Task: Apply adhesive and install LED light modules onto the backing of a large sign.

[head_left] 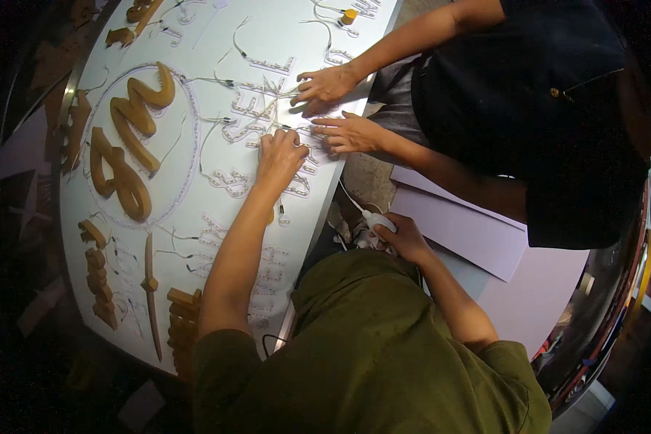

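Note:
My left hand (281, 155) reaches over white cut-out letters (270, 65) lined with small LED modules on the white table. Its fingers are bent and drawn together at a cluster of thin wires (276, 103); what they pinch is too small to make out. Below the table's right edge, my right hand (403, 235) is closed around a white plug-like electrical piece (377, 220) with a white cable. Across from me, a co-worker's two hands (329, 85) rest fingers-down on the same letters, close to my left hand.
A large gold script letter shape (146, 108) lies inside a ring of LEDs (193, 108) at left. More gold letters (100, 289) and a long thin gold piece (150, 289) lie nearer me. Pale panels (470, 235) lean at right, below the co-worker's arms.

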`<action>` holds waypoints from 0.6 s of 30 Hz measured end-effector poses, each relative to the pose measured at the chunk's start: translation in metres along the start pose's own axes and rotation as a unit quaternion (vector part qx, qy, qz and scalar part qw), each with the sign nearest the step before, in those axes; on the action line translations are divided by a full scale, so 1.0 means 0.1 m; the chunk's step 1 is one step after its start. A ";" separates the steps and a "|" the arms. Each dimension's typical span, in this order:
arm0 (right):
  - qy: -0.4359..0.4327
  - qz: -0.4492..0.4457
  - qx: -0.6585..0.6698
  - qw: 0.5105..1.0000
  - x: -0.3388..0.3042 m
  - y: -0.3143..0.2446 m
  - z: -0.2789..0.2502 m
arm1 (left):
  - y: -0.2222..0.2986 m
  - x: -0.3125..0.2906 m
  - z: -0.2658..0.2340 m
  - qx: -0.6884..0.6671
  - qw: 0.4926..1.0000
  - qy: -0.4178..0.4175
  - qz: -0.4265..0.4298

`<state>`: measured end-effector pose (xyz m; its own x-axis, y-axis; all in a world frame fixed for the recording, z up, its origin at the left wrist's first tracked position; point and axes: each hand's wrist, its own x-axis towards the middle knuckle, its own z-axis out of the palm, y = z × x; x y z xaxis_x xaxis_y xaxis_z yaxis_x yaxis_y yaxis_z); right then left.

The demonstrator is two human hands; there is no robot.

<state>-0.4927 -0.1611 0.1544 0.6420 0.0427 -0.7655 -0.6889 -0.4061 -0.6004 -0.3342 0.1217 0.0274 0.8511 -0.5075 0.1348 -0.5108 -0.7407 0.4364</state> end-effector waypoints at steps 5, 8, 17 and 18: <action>-0.007 0.007 0.044 0.999 -0.04 0.10 -0.02 | -0.02 0.06 0.02 0.002 1.000 -0.005 0.011; -0.012 -0.005 0.067 0.998 -0.05 0.13 -0.01 | -0.04 0.08 0.01 -0.005 1.000 -0.002 0.010; -0.010 0.002 0.079 0.997 -0.08 0.20 -0.02 | -0.02 0.14 -0.05 -0.012 1.000 -0.019 0.018; -0.012 -0.006 0.096 0.995 -0.07 0.20 -0.02 | -0.02 0.14 -0.05 -0.014 1.000 -0.016 0.022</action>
<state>-0.5108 -0.1712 0.1479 0.6442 0.0695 -0.7617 -0.7340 -0.2237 -0.6412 -0.3206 0.1182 0.0333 0.8235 -0.5534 0.1250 -0.5432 -0.7056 0.4550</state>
